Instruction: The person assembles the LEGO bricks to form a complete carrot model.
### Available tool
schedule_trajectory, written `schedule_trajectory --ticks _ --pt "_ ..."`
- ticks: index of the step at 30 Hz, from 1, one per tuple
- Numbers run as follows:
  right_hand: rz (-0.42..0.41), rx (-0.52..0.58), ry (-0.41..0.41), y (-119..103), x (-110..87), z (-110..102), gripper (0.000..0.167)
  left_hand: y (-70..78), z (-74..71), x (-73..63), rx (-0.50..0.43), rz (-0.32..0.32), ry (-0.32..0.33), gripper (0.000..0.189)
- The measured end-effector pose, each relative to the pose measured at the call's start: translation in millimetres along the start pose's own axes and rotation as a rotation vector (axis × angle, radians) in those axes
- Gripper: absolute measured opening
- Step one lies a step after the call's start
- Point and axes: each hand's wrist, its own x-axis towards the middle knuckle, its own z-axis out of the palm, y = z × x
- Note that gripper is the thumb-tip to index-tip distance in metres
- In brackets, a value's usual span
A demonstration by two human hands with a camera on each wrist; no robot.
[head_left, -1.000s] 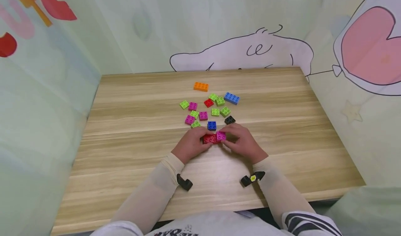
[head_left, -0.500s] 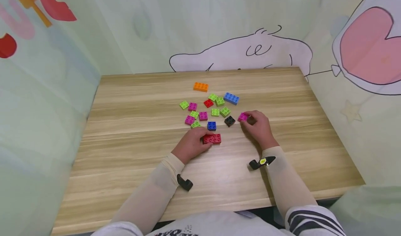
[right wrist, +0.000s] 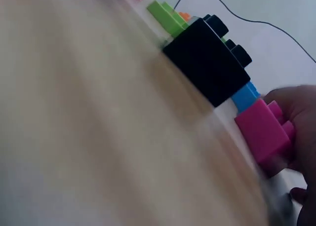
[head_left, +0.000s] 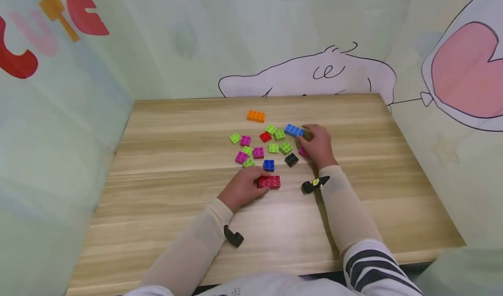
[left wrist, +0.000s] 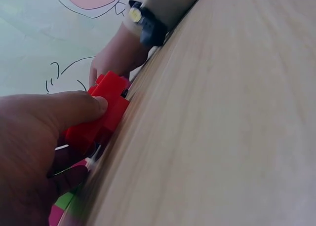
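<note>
My left hand (head_left: 245,187) grips a long red toy building brick (head_left: 271,182) by its left end, thumb on the near side, low over the table. In the left wrist view the thumb presses on the red brick (left wrist: 101,115). The right hand (head_left: 319,145) is spread at the right end of a long light-blue brick (head_left: 294,130), fingertips right at its edge. Beneath that hand a magenta brick (head_left: 303,152) rests on the table, partly hidden. In the right wrist view the magenta brick (right wrist: 264,134) stands before the hand, beside a black brick (right wrist: 207,60).
Several small lime bricks (head_left: 273,148) and magenta bricks (head_left: 258,153) lie loosely grouped in mid-table. A small red brick (head_left: 265,137) and a dark-blue brick (head_left: 269,165) are among them. An orange brick (head_left: 256,116) lies farther back on the wooden table (head_left: 177,134).
The right hand takes the magenta brick off the red one, sets it down to the right, then moves back to the light-blue brick. The left hand keeps its grip. The head view shifts slightly.
</note>
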Motion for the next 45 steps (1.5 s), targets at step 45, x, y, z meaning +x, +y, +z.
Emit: schedule_trajectory --ticks 45 --pt "-0.630 0.094 -0.246 -54 -114.5 8 0.029 -6.9 0.0 2.9 -0.027 0.117 0.063 0.044"
